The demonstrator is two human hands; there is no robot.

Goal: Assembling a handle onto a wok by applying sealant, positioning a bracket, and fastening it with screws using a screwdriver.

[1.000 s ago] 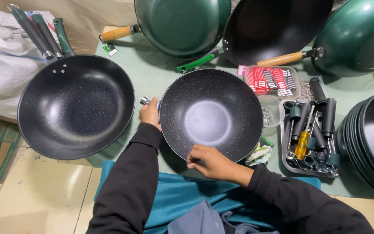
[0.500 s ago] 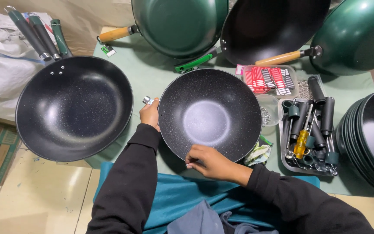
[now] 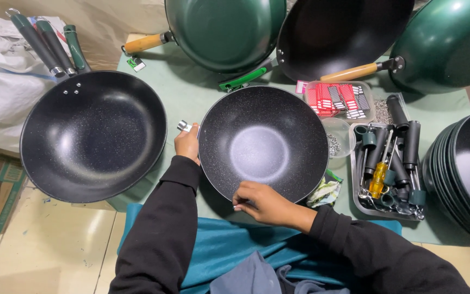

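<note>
Centre frame: handle-less black wok (image 3: 263,142) sits flat on the green table (image 3: 191,100), bowl up, right in front of the person, so both hands reach its rim without stretching.

Left hand (image 3: 187,144) is at the wok's left rim, fingers pinched on a small silver metal fitting (image 3: 184,126) and holding it against the rim edge. That looks like the spot where a handle mounts.

Right hand (image 3: 262,201) rests on the near rim, fingers curled over the edge, gripping the wok. Likely bracing it so it doesn't rock or spin while the left works.

Supplies sit within the right hand's reach: grey tray (image 3: 360,201) of black handles with a yellow-handled screwdriver (image 3: 378,179), a small clear cup of screws (image 3: 337,139), and a box of red packets (image 3: 337,99).

Left of frame: finished wok (image 3: 93,136) set aside with its handle fitted. Right edge: stack of bare woks (image 3: 466,174). Green woks (image 3: 224,30) lean along the top.
</note>
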